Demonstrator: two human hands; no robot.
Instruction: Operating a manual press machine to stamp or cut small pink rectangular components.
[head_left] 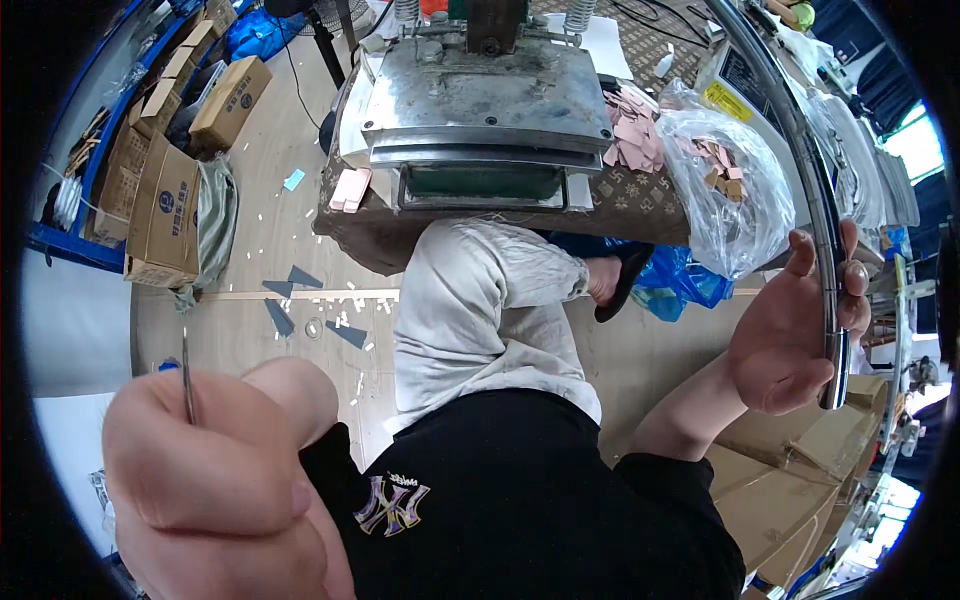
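In the head view, the long metal bar (822, 190) is on the right side, and its low end is by the right hand (778, 345). That hand's fingers curl around the bar, with the thumb near its end. I can't tell how tight they squeeze. The bar looks hard, stiff and maybe heavy. It is round and shiny, so it may slip. The low end looks like a good place to hold.

The left hand (210, 455) is in a fist around a thin metal tool (187, 385), with the thin end poking up. The tool looks light and stiff. The tip could poke someone, so the part inside the fist seems best to hold.

The big metal press (490, 95) has hard, straight edges, and a dark gap shows under its front. It sits on a cloth-covered table (645, 205), close in front of the bent leg (455, 275). The bar passes near a clear plastic bag (745, 205), and cardboard (790, 460) lies behind its low end, so room looks tight there. The left hand has more room, over near the floor scraps (345, 333).
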